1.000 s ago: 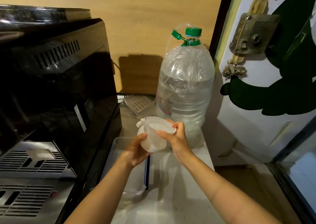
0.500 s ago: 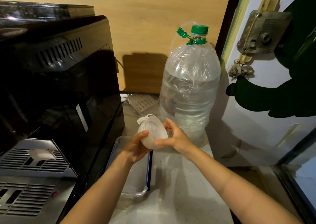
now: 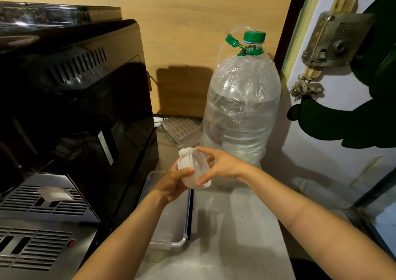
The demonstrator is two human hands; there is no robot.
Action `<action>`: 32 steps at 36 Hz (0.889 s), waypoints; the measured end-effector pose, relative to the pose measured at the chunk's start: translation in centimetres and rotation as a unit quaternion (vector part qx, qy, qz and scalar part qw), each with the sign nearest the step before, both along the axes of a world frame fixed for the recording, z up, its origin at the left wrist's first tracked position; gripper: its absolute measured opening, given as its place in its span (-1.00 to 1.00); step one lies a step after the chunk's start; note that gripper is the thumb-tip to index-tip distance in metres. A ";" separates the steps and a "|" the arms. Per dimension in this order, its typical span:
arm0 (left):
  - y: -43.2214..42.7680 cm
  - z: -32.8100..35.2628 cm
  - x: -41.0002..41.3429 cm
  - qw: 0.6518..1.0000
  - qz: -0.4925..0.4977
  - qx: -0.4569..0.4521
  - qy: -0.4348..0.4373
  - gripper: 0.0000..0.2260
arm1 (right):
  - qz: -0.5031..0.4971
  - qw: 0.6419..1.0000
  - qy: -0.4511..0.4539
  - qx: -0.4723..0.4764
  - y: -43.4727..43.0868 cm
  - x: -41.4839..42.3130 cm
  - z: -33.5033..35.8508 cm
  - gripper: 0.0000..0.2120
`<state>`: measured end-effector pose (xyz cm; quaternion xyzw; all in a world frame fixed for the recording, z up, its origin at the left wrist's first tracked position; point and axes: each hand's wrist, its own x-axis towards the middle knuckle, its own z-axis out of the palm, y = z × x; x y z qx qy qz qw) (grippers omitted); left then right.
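Note:
A small translucent white plastic tub (image 3: 198, 169) with a ribbed white lid is held above the counter, tipped on its side with the lid end pointing left. My left hand (image 3: 171, 183) grips it from below, thumb across its side. My right hand (image 3: 220, 166) pinches the tub's right end between thumb and fingers. Both forearms reach in from the bottom of the view.
A big black coffee machine (image 3: 75, 108) with a steel drip grille fills the left. A large water bottle (image 3: 240, 112) with a green cap stands behind the hands. A clear flat container lid (image 3: 171, 219) lies on the pale counter (image 3: 231, 237). A door (image 3: 342, 119) is on the right.
The tub has been turned from mouth-up to lying on its side, lid end now to the left. My right hand shifted from the rim to the tub's right end.

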<state>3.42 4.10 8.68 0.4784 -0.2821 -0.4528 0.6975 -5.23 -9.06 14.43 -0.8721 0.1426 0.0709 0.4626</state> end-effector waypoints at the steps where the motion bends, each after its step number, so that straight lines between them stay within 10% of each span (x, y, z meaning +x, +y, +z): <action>1: 0.1 0.0 0.0 1.000 0.005 0.004 -0.005 0.02 | -0.001 1.000 -0.001 -0.003 0.1 0.1 0.0 -0.09; 32: 2.3 -1.6 2.0 0.986 0.106 0.099 -0.083 -0.26 | 0.059 0.997 0.032 0.024 1.5 3.2 -2.0 -0.07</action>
